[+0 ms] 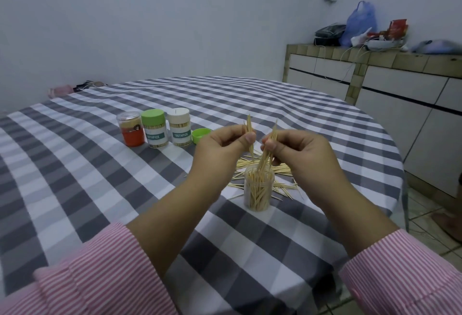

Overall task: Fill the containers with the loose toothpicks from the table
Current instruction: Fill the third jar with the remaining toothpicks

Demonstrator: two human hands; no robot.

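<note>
An open clear container (258, 189) stands on the checked tablecloth, partly filled with upright toothpicks. Loose toothpicks (282, 168) lie scattered on the cloth behind and beside it. My left hand (222, 149) pinches a few toothpicks (249, 127) upright, above and to the left of the container. My right hand (297, 149) pinches a larger bundle of toothpicks (268, 152) whose lower ends reach down into the container's mouth. A loose green lid (200, 134) lies behind my left hand.
Three closed containers stand in a row at the back left: a red one (131, 128), a green-lidded one (155, 128) and a white-lidded one (179, 127). The round table's edge (390, 139) curves away on the right, with a tiled counter (375, 77) beyond it.
</note>
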